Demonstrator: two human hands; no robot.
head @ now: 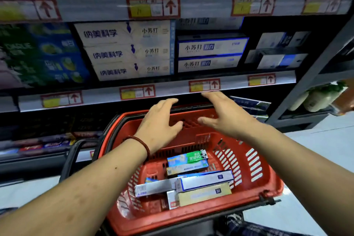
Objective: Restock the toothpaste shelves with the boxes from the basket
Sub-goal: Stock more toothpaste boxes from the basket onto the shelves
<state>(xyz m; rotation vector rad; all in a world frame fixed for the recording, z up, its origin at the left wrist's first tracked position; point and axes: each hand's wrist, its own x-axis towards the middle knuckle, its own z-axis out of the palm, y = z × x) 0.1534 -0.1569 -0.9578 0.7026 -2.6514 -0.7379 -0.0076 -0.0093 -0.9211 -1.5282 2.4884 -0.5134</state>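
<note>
Red plastic basket (273, 182) sits beneath left hand (161, 123) and right hand (225, 114) (fingers spread, empty); topmost blue-edged white carton (206, 179) suits lengthwise grip.

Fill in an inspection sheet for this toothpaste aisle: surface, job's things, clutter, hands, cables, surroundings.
Surface: middle shelf holds stacked white boxes and blue-and-white boxes; its right end looks more thinly stocked.
Job's things: red basket with several toothpaste boxes lying flat, and a green Darlie box at the far side.
Clutter: nothing seen.
Hands: left hand and right hand are open over the basket's far end, holding nothing.
Cables: nothing seen.
Surroundings: grey rack to the right, pale floor.
</note>
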